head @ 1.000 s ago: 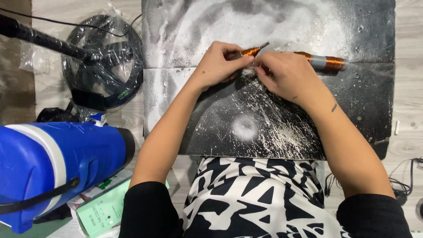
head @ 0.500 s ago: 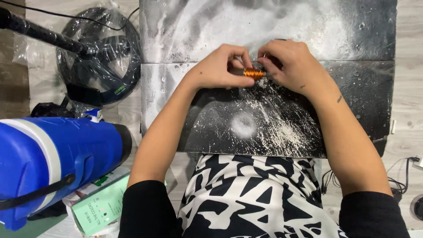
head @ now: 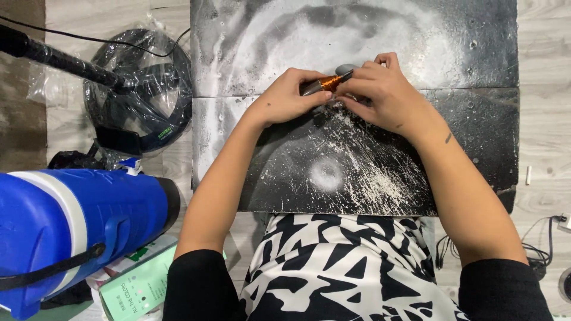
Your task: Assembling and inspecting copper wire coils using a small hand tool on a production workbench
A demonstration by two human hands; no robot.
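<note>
- Hands meet over the dark mat (head: 464, 148): our left hand (head: 285, 98) and right hand (head: 383, 95) both pinch a copper-wound rod (head: 326, 83).
- Risk, we judge: a slackened pinch lets the winding loosen.

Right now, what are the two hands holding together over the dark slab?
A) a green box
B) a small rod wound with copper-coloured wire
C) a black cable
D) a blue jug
B: the left hand and right hand both pinch the copper-wound rod.
</note>
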